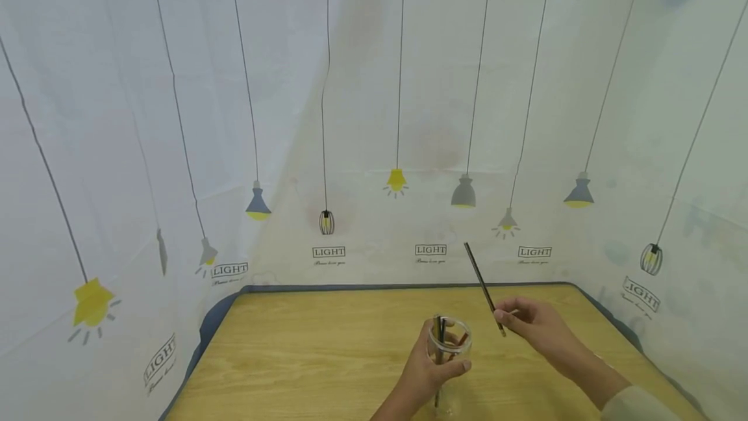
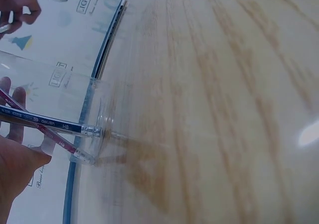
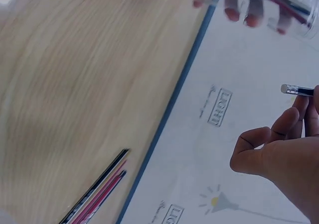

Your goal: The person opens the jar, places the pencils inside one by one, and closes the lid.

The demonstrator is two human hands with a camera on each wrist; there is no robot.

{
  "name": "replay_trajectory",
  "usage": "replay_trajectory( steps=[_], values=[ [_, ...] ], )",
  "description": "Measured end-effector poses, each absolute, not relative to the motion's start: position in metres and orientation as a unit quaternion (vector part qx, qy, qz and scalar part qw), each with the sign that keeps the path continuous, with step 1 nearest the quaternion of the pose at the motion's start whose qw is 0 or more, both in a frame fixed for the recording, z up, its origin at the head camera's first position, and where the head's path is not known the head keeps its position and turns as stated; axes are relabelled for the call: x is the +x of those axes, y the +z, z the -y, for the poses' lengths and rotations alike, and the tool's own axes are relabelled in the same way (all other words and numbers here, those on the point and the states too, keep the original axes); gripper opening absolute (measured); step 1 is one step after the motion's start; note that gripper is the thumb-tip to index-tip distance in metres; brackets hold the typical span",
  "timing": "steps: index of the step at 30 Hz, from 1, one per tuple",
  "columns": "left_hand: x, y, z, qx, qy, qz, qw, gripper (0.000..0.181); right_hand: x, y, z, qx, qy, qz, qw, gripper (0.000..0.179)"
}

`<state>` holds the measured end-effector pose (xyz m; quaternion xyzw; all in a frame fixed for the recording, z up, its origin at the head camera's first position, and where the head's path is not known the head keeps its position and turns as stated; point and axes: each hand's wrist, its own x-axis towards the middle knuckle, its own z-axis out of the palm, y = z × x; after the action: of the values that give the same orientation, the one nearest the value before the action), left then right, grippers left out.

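My left hand (image 1: 422, 366) grips a clear glass jar (image 1: 465, 347), its fingers wrapped round the side. Inside the jar stand a dark blue pencil (image 2: 45, 121) marked HB and a red pencil (image 2: 56, 137), crossing each other. To the right of the jar, my right hand (image 1: 540, 330) pinches a dark pencil (image 1: 480, 279) near its lower end, apart from the jar. That pencil slants up to the left, and its eraser end (image 3: 291, 89) sticks out by the fingers in the right wrist view.
Several pencils (image 3: 97, 190) lie side by side on the wooden table (image 1: 292, 356), red and dark ones among them. White cloth walls (image 1: 362, 115) printed with lamps surround the table on the left, back and right. A dark blue edge (image 1: 409, 287) runs along the back.
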<state>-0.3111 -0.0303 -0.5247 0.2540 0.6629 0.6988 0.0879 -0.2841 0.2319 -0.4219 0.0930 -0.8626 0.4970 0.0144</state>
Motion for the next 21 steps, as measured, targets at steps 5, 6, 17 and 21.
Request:
replay_trajectory(
  steps=[5,6,17,21],
  values=[
    [-0.310,-0.524,0.030,0.254,0.699,-0.662,0.088,0.069,-0.279,-0.410,-0.218,0.108,0.512,0.852,0.006,0.040],
    [-0.309,-0.524,0.030,0.254,0.699,-0.663,0.088,0.069,-0.278,-0.409,-0.215,0.111,0.517,0.849,0.003,0.040],
    [-0.309,-0.525,0.031,0.253,0.698,-0.664,0.087,0.070,-0.276,-0.395,-0.194,0.136,0.555,0.821,-0.003,0.037],
    [-0.309,-0.525,0.031,0.255,0.697,-0.665,0.084,0.070,-0.275,-0.390,-0.188,0.143,0.568,0.811,-0.001,0.036]
  ],
)
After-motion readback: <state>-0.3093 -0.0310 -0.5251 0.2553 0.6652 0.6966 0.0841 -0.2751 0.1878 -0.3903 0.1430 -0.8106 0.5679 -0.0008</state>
